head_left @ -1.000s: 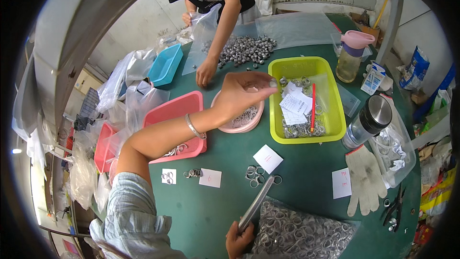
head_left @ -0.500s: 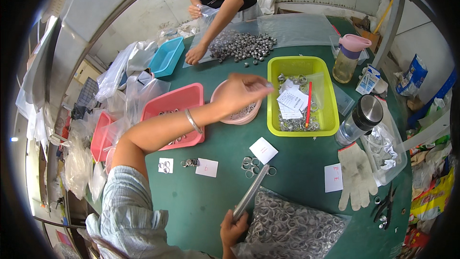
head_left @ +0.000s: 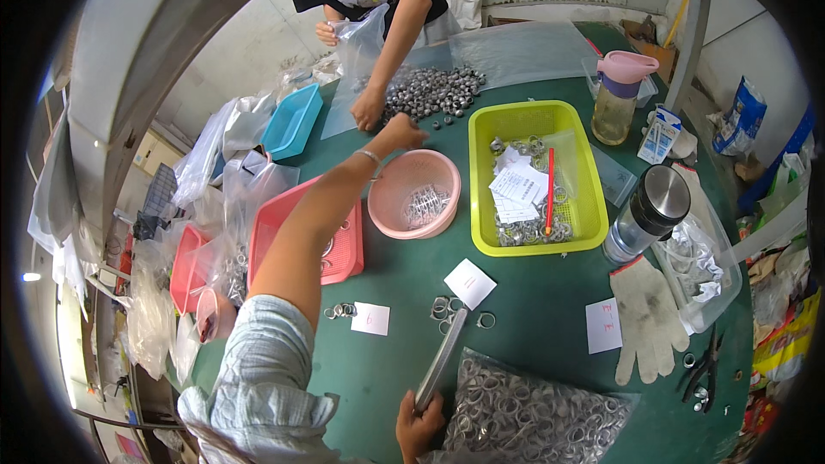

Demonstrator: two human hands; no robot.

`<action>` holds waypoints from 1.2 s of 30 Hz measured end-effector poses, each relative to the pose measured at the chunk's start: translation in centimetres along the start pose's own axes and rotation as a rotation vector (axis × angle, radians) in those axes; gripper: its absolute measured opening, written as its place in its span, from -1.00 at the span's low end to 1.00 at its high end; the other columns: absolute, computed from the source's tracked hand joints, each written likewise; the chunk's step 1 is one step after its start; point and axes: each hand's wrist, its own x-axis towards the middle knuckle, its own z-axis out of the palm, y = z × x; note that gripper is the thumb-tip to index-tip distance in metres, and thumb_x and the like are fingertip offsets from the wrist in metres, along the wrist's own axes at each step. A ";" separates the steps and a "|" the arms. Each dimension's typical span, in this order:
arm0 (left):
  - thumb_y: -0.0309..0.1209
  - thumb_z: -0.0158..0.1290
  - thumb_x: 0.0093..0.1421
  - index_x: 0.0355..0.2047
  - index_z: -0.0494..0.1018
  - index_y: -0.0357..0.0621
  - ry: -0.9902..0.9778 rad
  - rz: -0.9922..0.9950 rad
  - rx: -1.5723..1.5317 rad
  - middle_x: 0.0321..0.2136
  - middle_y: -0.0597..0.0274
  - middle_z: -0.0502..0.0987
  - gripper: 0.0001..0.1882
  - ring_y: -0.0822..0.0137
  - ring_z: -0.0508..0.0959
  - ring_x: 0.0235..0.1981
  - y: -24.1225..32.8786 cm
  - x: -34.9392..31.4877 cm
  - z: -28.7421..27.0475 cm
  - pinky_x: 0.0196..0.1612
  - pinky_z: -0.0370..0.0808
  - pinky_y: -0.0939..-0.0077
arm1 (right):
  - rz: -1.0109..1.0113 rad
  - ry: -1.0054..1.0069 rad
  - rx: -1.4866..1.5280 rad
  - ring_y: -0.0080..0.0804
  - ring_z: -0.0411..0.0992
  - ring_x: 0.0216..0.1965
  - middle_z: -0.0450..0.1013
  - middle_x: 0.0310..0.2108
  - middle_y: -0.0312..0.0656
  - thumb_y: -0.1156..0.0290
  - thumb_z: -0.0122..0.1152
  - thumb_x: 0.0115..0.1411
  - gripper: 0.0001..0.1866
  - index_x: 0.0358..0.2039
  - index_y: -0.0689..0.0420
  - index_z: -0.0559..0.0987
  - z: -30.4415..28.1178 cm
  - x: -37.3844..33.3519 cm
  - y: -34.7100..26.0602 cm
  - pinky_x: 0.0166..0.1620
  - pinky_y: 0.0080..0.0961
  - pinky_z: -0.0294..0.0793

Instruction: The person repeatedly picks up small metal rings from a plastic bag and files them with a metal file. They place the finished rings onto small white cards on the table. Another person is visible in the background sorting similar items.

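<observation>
My left hand [head_left: 402,134] reaches over the far rim of the round pink bowl [head_left: 443,225], close to a pile of small round metal pieces [head_left: 447,86]. Its fingers are drawn together; whatever they may hold is too small to make out. Low in the middle, my right hand [head_left: 418,425] grips a long silvery ring mandrel [head_left: 443,359], which slants up to the right. The mandrel's far end touches or overlaps several metal rings [head_left: 441,304] beside a white paper card [head_left: 470,283]. Against the right hand lies a clear bag full of rings [head_left: 533,408].
A yellow-green basket [head_left: 474,206] holds rings, paper slips and a red pen. Left stand a red basket [head_left: 348,271] and a blue tray [head_left: 292,120]. Right are a bottle [head_left: 649,215], a jug [head_left: 614,112], a glove [head_left: 646,318] and pliers [head_left: 709,369]. A co-worker's hand [head_left: 369,107] is near mine.
My left hand has moved away and leftward, from above the gap between bowl and yellow-green basket to the bowl's far side. My right hand keeps the mandrel. The view has shifted slightly.
</observation>
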 end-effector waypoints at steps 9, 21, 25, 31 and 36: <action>-0.41 0.02 0.07 -0.35 0.50 -0.33 0.316 -0.080 -0.336 -0.53 0.13 0.56 -0.78 0.37 0.58 -0.55 -1.4 -3.1 -2.2 -0.56 0.51 0.56 | -0.088 0.002 0.007 -0.32 0.34 -0.73 0.30 -0.72 -0.14 0.44 0.19 0.04 -0.75 -0.35 0.28 0.35 0.3 -0.9 0.8 -0.63 -0.50 0.29; -0.71 -0.10 -0.03 -0.35 0.41 -0.23 0.295 0.238 -0.086 -0.34 0.05 0.47 -0.78 0.13 0.46 -0.27 3.2 -50.0 2.9 -0.18 0.39 0.43 | -0.201 0.119 0.018 -0.35 0.35 -0.70 0.32 -0.68 -0.11 0.47 0.13 0.08 -0.76 -0.29 0.34 0.38 0.1 0.0 -0.5 -0.58 -0.49 0.32; -0.73 -0.08 -0.09 -0.27 0.44 -0.19 0.256 -0.009 -0.126 -0.39 0.08 0.44 -0.66 0.14 0.44 -0.32 -0.7 -64.2 6.4 -0.21 0.40 0.41 | -0.266 0.185 0.015 -0.39 0.32 -0.73 0.30 -0.71 -0.15 0.48 0.09 0.10 -0.82 -0.32 0.32 0.38 1.3 -0.1 0.7 -0.62 -0.46 0.27; -0.73 -0.07 -0.10 -0.28 0.45 -0.19 0.402 -0.034 -0.269 -0.34 0.08 0.43 -0.66 0.20 0.44 -0.33 -2.7 -72.3 8.6 -0.26 0.41 0.50 | -0.338 0.200 -0.006 -0.43 0.26 -0.86 0.28 -0.77 -0.18 0.38 0.07 0.14 -0.78 -0.32 0.29 0.38 2.8 -0.8 2.7 -0.74 -0.46 0.24; -0.65 -0.05 0.01 -0.30 0.47 -0.22 0.328 0.083 -0.515 -0.36 0.13 0.47 -0.77 0.31 0.47 -0.35 -3.8 -73.8 8.7 -0.31 0.42 0.56 | -0.381 0.217 0.005 -0.45 0.27 -0.84 0.29 -0.76 -0.18 0.36 0.07 0.14 -0.78 -0.35 0.29 0.39 2.0 -0.9 2.2 -0.75 -0.45 0.23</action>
